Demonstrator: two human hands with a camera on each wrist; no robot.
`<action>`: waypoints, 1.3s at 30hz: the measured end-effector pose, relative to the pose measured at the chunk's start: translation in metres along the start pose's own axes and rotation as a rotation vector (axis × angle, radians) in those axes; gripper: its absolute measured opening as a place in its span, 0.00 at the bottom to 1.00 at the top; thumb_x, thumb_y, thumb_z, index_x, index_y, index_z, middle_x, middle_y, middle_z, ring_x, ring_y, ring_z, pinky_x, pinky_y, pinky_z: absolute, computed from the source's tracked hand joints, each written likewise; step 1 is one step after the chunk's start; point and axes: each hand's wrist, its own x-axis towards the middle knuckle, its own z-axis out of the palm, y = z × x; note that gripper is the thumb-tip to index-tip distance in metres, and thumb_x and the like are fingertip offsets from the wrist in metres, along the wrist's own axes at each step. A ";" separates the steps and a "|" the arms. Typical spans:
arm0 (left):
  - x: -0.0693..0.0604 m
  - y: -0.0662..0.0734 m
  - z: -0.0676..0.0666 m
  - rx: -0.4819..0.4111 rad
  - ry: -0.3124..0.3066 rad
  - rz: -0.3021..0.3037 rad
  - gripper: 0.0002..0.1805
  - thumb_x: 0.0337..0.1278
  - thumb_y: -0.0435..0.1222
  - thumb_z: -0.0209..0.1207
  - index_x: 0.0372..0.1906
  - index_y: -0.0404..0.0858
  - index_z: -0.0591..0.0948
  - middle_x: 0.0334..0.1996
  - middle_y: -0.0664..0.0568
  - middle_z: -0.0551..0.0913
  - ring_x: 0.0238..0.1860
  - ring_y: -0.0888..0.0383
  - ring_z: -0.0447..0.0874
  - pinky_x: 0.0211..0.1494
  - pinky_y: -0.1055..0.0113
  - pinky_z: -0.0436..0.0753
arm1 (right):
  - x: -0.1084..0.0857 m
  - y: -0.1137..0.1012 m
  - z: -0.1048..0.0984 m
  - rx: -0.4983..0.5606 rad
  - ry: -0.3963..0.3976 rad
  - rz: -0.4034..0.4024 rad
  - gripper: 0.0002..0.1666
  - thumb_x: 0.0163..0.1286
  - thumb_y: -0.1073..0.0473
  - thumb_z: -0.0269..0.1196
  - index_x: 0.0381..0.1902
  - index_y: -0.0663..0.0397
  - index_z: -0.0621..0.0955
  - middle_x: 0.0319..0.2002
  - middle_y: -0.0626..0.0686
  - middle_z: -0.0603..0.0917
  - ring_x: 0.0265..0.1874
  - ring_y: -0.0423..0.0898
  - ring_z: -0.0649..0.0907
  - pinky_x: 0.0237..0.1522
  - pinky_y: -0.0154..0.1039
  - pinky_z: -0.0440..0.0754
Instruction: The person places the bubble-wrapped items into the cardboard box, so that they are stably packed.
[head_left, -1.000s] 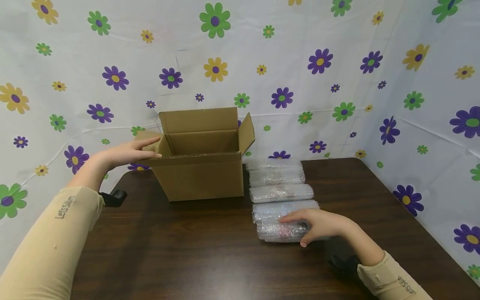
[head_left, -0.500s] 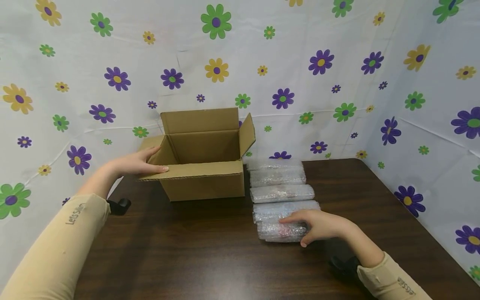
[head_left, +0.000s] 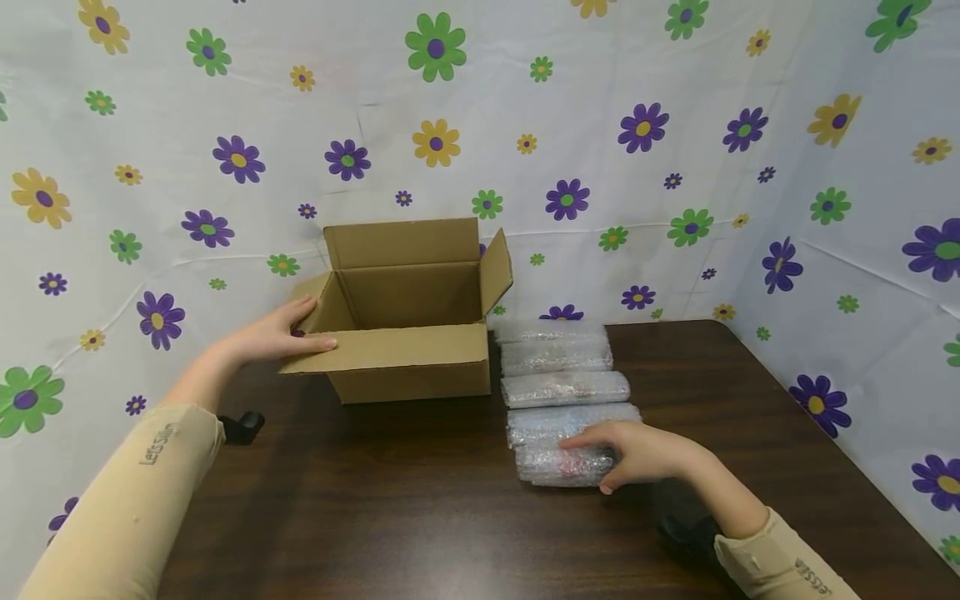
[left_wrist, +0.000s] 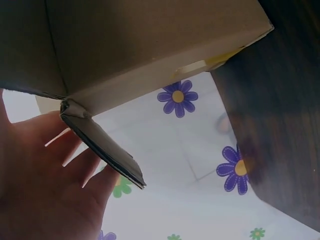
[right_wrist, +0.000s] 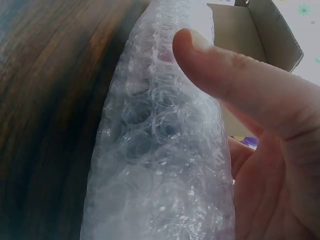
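Observation:
A cardboard box (head_left: 408,383) stands with its top flaps spread. My left hand (head_left: 262,340) is at its left front corner, the thumb lying on the front flap (head_left: 405,347). In the left wrist view, the left hand's (left_wrist: 55,175) fingers are spread and extended behind a flap (left_wrist: 102,142). Bubble-wrapped rolls (head_left: 566,388) lie in a column right of the box. My right hand (head_left: 645,454) spans the nearest roll (head_left: 551,463), thumb on the near side. The right wrist view shows that roll (right_wrist: 160,150) between the right hand's (right_wrist: 270,125) thumb and its partly hidden fingers.
The dark wooden table (head_left: 405,517) extends under both arms. A white flowered cloth (head_left: 480,100) hangs behind the table and along its right side. The box's right flap (head_left: 495,271) sticks up beside the farthest rolls.
The front flap has swung outward and down toward me, with my left hand moving slightly down and right alongside it. My right hand has stayed at the nearest roll.

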 end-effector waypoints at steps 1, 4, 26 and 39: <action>-0.001 -0.001 0.001 0.004 0.006 0.003 0.54 0.58 0.50 0.62 0.75 0.27 0.44 0.74 0.29 0.41 0.73 0.31 0.39 0.68 0.33 0.48 | 0.000 0.000 0.000 -0.001 0.003 -0.005 0.41 0.52 0.58 0.75 0.66 0.39 0.76 0.62 0.48 0.76 0.62 0.51 0.73 0.60 0.54 0.72; -0.002 -0.004 0.004 0.015 0.021 0.008 0.55 0.58 0.51 0.63 0.75 0.28 0.44 0.74 0.29 0.41 0.73 0.31 0.39 0.68 0.34 0.48 | 0.001 -0.001 0.001 -0.008 0.011 -0.009 0.41 0.52 0.59 0.75 0.65 0.39 0.76 0.61 0.47 0.77 0.62 0.50 0.73 0.60 0.53 0.72; -0.001 -0.003 0.008 -0.052 0.006 -0.027 0.58 0.58 0.53 0.63 0.76 0.31 0.39 0.74 0.30 0.34 0.73 0.33 0.33 0.70 0.35 0.45 | 0.002 -0.002 0.001 -0.118 0.059 -0.047 0.39 0.51 0.59 0.75 0.63 0.41 0.78 0.57 0.44 0.79 0.57 0.46 0.76 0.57 0.50 0.75; -0.001 -0.003 0.008 -0.055 0.004 -0.029 0.57 0.57 0.52 0.63 0.76 0.30 0.40 0.74 0.29 0.36 0.73 0.33 0.34 0.70 0.35 0.45 | 0.001 0.000 0.000 -0.019 0.039 -0.042 0.39 0.53 0.63 0.72 0.64 0.40 0.77 0.60 0.42 0.78 0.60 0.42 0.74 0.57 0.44 0.76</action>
